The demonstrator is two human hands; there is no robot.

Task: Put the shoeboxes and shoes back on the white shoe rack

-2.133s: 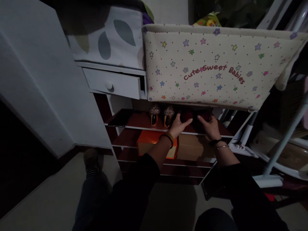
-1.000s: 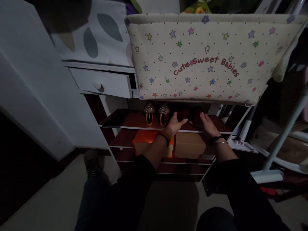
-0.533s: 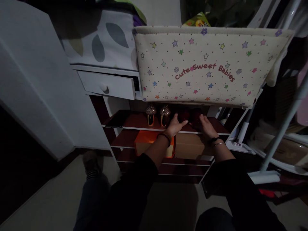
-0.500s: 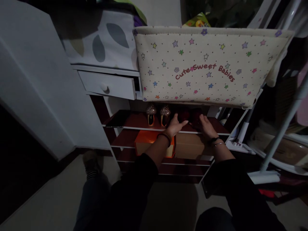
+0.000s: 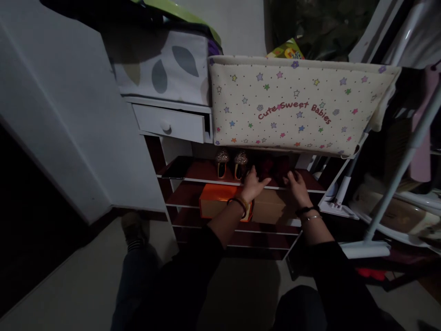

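Note:
My left hand (image 5: 254, 186) reaches to the front edge of the upper shelf (image 5: 203, 171), thumb stretched apart from its fingers. Just beyond it sits a pair of dark red items (image 5: 266, 166), perhaps shoes, too dim to make out fully. At their right side is my right hand (image 5: 296, 186), its fingers curled in by the shelf edge; whether it grips the nearer red item I cannot tell. Left of my left hand stand two glittery shoes (image 5: 222, 161) with shiny gold-toned heels, side by side.
A cream fabric bin (image 5: 292, 108) with printed stars overhangs the shelf. Below lie an orange box (image 5: 215, 202) and a brown box (image 5: 272, 209). A white drawer (image 5: 168, 123) stands slightly out at left. Mop-like poles (image 5: 396, 179) lean at right. A dark flat object (image 5: 177, 168) lies on the shelf.
My right hand's fingers have curled and drawn back slightly from the dark red items. My left hand stays beside them, thumb apart. The view has shifted a little.

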